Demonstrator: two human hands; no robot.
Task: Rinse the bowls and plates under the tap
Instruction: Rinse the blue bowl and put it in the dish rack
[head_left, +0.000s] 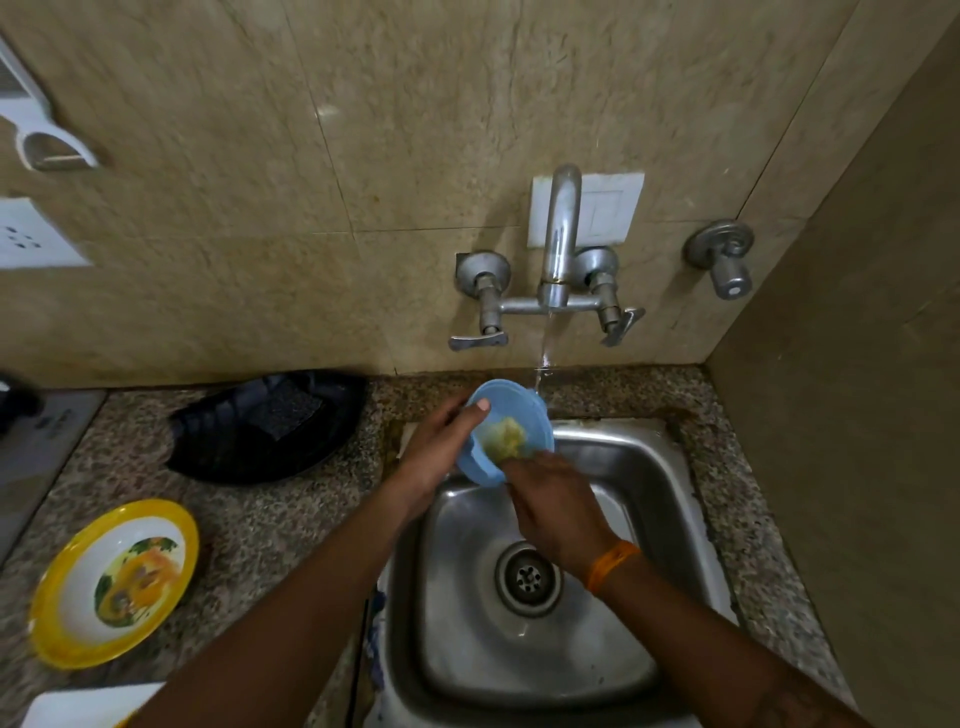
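Blue bowl (506, 434): gripped by left hand (441, 447), tilted; tap stream (543, 358) at one o'clock; right hand (558, 506) fingers inside, grip unclear.

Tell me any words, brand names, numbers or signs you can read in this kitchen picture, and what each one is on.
No text can be read anywhere in this view.
Grey appliance at the left edge: a faint dark mark, too blurred to read.
Yellow-rimmed plate: a printed picture only, no letters.
Blue bowl, tap, wall switch plate and socket: no lettering visible.
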